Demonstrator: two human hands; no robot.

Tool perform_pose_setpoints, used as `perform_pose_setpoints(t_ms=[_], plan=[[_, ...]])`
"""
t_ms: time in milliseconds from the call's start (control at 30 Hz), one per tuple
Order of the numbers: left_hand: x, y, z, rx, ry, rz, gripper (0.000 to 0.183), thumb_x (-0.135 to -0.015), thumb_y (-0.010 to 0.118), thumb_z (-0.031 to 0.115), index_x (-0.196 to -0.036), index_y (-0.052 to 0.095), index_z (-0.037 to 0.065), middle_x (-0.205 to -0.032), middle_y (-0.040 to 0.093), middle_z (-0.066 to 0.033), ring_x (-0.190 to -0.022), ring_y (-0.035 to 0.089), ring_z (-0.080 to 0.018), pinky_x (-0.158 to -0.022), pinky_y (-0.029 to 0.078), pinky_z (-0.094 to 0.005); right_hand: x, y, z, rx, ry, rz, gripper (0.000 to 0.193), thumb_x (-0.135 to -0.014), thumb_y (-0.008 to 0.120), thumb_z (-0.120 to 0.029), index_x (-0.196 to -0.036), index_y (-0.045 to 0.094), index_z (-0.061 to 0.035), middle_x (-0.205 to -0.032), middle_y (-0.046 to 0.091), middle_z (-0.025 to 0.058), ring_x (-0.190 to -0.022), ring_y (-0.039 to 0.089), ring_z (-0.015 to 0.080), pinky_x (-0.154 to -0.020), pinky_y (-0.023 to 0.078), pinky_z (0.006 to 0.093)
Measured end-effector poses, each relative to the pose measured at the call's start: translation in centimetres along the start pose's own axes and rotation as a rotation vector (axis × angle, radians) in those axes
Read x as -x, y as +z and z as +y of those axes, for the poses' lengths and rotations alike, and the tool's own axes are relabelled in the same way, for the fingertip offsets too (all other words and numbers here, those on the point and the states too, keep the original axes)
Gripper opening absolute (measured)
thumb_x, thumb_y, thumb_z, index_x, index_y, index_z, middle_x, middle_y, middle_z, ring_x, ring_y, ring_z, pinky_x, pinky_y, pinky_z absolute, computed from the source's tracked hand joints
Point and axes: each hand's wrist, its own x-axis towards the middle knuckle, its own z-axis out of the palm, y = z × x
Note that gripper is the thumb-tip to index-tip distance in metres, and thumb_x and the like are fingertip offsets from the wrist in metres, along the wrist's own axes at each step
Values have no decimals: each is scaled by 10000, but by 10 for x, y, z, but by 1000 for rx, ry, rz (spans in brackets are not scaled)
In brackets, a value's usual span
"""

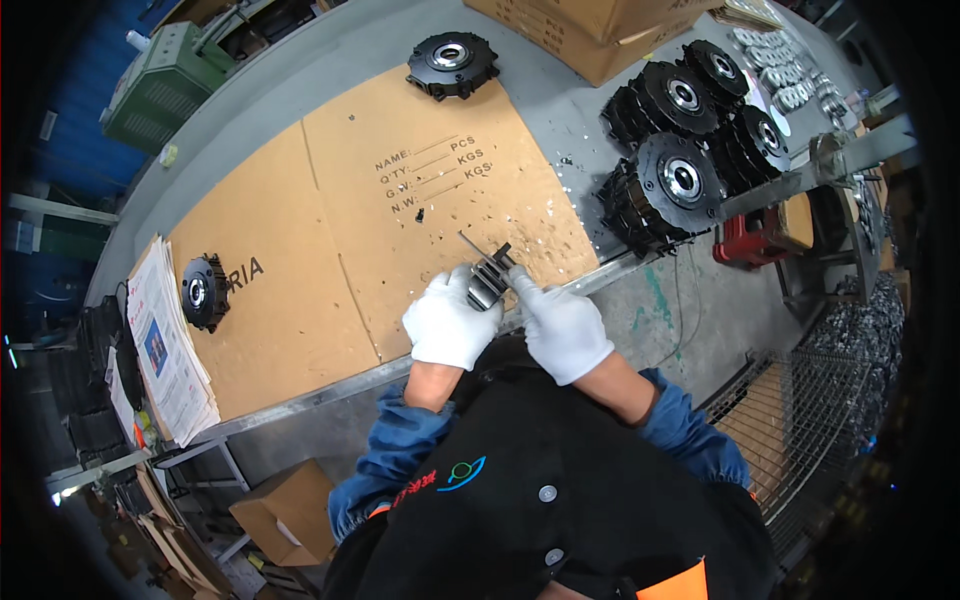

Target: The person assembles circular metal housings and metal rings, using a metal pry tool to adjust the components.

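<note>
My left hand (452, 318), in a white glove, is closed on a black ribbed part (487, 286) near the front edge of the table. My right hand (562, 325), gloved the same way, is closed at the right side of that part. A thin metal rod-like tool (474, 245) slants up and left across the part and seems to come from the right hand's fingers; its grip end is hidden. Under both hands lies flattened cardboard (370, 270), strewn with small dark and pale scraps.
Black round toothed parts stand at the far middle (452, 64) and left (204, 292). Several stacked ones (683, 180) sit at right. Papers (170, 345) lie at the left edge, a green machine (168, 85) behind. Cardboard boxes (590, 35) stand at the back; a wire basket (790, 420) is lower right.
</note>
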Motion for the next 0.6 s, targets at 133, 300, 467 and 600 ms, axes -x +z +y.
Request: perform_pose_setpoints(t_ms=[133,300,467,600], plan=[[-5,-11,-9,52,-52,-62,514,-589,760,361,-1027,677,105,-870,663,-136,-805,654,-307,-725,528,-378,-1,-35,9,-384,126,136,291,-871,558,-72,-1152,612,-20,-768,637,215,-691,653,341,-621,520,407],[-6,-17,-8,54,-86,-97,538,-584,764,366,-1043,673,100,-894,665,-133,-833,653,-305,-755,524,-373,11,-53,14,-530,111,-91,274,-874,539,-66,-1129,628,-16,-824,644,227,-748,650,359,-663,521,382],[-5,-14,-5,32,-87,-115,516,-606,753,362,-1048,666,109,-888,661,-126,-828,653,-307,-741,526,-377,-1,-47,12,-435,93,-130,272,-878,526,-101,-1120,629,-29,-839,646,221,-769,648,359,-687,521,401],[4,-2,3,-49,71,-145,450,-645,722,355,-1033,657,136,-878,657,-101,-827,651,-299,-723,525,-382,-26,-18,11,-340,56,-148,267,-882,516,-129,-1110,630,-51,-813,642,218,-764,644,359,-689,518,422]])
